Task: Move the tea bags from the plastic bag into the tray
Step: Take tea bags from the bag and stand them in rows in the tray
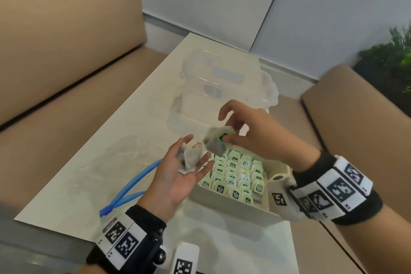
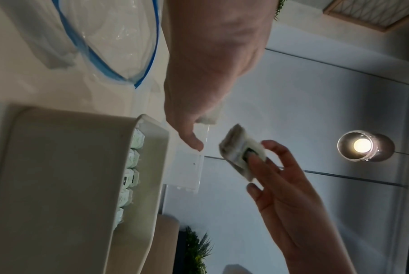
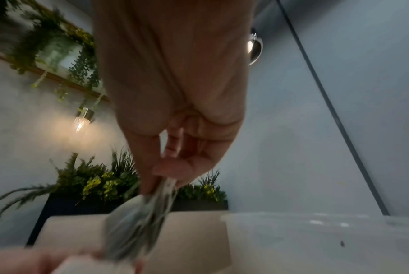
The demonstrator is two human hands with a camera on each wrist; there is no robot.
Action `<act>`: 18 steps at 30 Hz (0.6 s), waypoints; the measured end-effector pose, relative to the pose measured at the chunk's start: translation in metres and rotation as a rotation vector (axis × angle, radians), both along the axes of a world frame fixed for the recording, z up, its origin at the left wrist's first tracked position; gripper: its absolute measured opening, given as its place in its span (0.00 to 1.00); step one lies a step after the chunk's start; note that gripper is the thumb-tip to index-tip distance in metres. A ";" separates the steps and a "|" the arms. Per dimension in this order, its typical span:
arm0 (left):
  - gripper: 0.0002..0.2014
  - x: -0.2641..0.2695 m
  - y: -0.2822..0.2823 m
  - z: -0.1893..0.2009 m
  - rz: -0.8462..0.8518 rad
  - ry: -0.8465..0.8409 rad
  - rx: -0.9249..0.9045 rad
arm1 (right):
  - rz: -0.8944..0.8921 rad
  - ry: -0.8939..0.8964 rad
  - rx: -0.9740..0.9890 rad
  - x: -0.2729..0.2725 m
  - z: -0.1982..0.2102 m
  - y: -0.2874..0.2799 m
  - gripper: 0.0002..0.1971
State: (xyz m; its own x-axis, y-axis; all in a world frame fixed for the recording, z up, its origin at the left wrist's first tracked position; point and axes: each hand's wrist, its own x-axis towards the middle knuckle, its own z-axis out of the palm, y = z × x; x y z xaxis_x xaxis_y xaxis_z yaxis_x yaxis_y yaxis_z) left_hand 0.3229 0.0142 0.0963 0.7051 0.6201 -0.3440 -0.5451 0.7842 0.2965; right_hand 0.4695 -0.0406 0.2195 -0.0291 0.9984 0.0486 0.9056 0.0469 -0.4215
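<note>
My left hand (image 1: 195, 151) is held palm up over the tray's left edge, with a couple of loose tea bags (image 1: 189, 159) lying on its straight fingers. Just to the right of it, my right hand (image 1: 226, 134) pinches a grey tea bag with a green tag (image 1: 216, 141) between thumb and fingers, above the tray's far end. The left wrist view shows that pinched tea bag (image 2: 240, 153), and it is blurred in the right wrist view (image 3: 137, 220). The white tray (image 1: 233, 207) holds several rows of upright green-tagged tea bags (image 1: 235, 176). The clear plastic bag (image 1: 115, 162) with a blue zip lies flat to the left.
A clear plastic container (image 1: 222, 87) stands behind the tray on the white table (image 1: 155, 95). Beige sofa seats flank the table on the left (image 1: 55, 62) and right (image 1: 355, 118). A planter with green plants (image 1: 391, 60) stands at the far right.
</note>
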 end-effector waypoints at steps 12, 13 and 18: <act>0.17 -0.007 -0.012 0.019 -0.261 -0.119 -0.031 | 0.096 -0.028 -0.061 -0.015 -0.024 0.019 0.11; 0.16 -0.008 -0.012 0.020 -0.246 -0.113 -0.050 | 0.086 0.004 -0.055 -0.015 -0.025 0.019 0.11; 0.19 -0.006 -0.009 0.018 -0.199 -0.084 -0.057 | 0.043 0.154 -0.059 -0.011 -0.022 0.022 0.13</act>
State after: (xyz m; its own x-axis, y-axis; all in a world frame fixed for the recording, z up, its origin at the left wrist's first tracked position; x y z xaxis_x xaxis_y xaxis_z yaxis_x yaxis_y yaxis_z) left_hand 0.3166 0.0048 0.1147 0.8395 0.4468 -0.3092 -0.3985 0.8932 0.2084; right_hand 0.4589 -0.0190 0.1974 -0.0688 0.9976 -0.0024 0.8276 0.0557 -0.5586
